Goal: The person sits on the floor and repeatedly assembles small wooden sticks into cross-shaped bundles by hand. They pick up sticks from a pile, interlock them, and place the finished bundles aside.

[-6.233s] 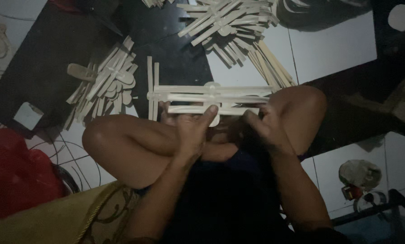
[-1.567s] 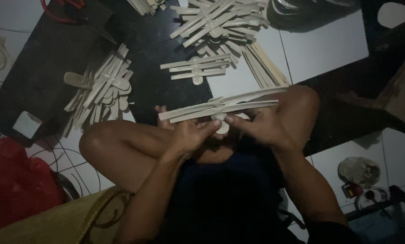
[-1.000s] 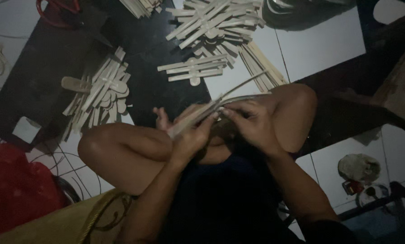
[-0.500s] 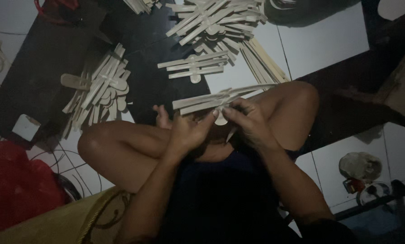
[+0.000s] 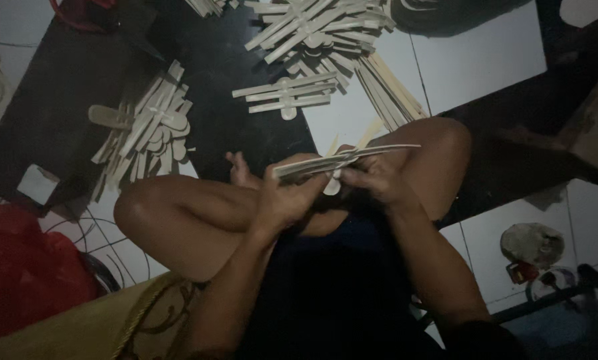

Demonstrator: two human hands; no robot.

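At frame centre, the left hand and right hand are both clamped on a thin bundle of flat wooden slats held above the crossed legs. Pinched so near the middle, its free ends could splay or slip onto the floor.

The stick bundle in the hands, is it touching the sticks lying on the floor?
Apart. The head view shows the bundle held above the knees by the left hand and right hand, with bare floor between it and the floor sticks.
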